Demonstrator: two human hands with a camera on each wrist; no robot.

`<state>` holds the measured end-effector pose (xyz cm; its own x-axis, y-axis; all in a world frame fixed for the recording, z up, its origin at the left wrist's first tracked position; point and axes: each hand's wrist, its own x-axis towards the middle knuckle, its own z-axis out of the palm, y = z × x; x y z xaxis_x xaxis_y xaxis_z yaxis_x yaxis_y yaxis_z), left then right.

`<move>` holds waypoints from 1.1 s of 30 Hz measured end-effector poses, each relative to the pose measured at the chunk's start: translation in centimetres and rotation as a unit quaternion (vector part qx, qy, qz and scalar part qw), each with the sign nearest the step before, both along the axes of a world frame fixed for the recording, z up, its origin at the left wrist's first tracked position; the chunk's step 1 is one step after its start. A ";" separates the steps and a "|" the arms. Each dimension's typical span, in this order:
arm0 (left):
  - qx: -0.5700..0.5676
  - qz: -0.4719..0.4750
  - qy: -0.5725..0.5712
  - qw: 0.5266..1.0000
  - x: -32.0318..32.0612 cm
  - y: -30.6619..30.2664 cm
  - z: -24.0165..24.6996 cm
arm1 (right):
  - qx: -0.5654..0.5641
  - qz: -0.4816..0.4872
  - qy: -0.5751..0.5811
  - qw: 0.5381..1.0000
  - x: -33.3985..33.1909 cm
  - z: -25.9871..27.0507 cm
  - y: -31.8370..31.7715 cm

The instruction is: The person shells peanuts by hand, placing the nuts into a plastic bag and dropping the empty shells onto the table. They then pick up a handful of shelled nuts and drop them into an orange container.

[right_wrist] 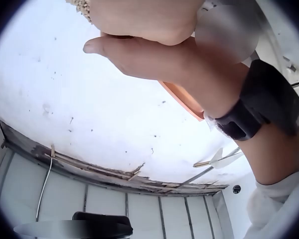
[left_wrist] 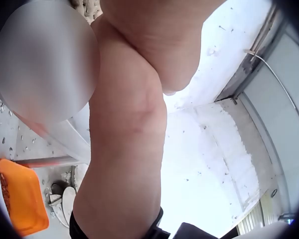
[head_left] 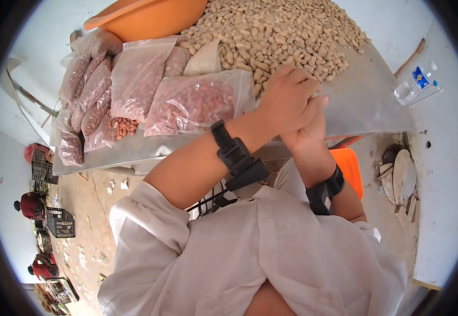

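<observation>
Both hands meet above the metal table's edge, beside a heap of unshelled peanuts point(head_left: 276, 31). In the head view the left hand point(head_left: 287, 102) lies over the right hand point(head_left: 308, 129), its fingers curled round it and its thumb pointing outward. The right hand's fingers are largely hidden. Up close in the left wrist view, the left hand point(left_wrist: 159, 40) overlaps the right hand point(left_wrist: 124, 79). The right wrist view has the left hand point(right_wrist: 149, 59) against the right hand point(right_wrist: 144, 20), thumb extended. No object shows between them.
Clear bags of red peanuts point(head_left: 197, 102) lie left of the hands, with loose red kernels point(head_left: 124, 126) nearby. An orange basin point(head_left: 150, 21) stands behind them. A plastic bottle point(head_left: 408, 92) is at the right. Two people point(head_left: 31, 205) are far left, near black crates point(head_left: 60, 223).
</observation>
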<state>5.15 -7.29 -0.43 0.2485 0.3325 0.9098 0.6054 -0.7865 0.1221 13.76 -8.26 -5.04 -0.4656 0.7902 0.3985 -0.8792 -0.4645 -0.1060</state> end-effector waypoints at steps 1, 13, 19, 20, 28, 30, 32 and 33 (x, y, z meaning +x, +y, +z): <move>-0.029 0.000 -0.005 1.000 -0.1 -0.3 0.2 | -0.026 -0.012 -0.015 0.999 0.0 -0.2 -0.1; -0.346 0.146 0.315 0.872 -9.7 -4.4 2.8 | -0.207 -0.121 -0.243 0.940 -1.1 3.1 1.0; -0.379 0.118 0.143 0.907 -10.9 -4.3 2.7 | -0.155 -0.080 -0.281 0.944 -2.9 4.3 -0.1; -0.376 0.110 0.106 0.914 -11.3 -4.2 2.6 | -0.148 -0.078 -0.287 0.943 -3.4 4.5 -0.1; -0.364 0.135 -0.007 0.922 -12.0 -5.5 3.7 | -0.086 -0.048 -0.414 0.905 -8.4 6.4 0.8; -0.361 0.133 -0.028 0.923 -12.6 -5.6 3.8 | -0.087 -0.050 -0.447 0.889 -9.2 8.0 0.0; -0.373 0.135 -0.038 0.917 -13.4 -5.5 4.0 | -0.058 -0.065 -0.467 0.880 -9.4 8.4 -0.1; -0.379 0.136 -0.043 0.914 -13.8 -5.5 4.0 | -0.030 -0.078 -0.470 0.879 -9.3 8.2 0.1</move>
<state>-8.61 -12.81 3.58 0.0009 0.9141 0.4054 0.7281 -0.2785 0.6263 4.43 -8.19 3.13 -0.4511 0.8799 -0.1493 -0.4690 -0.3761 -0.7991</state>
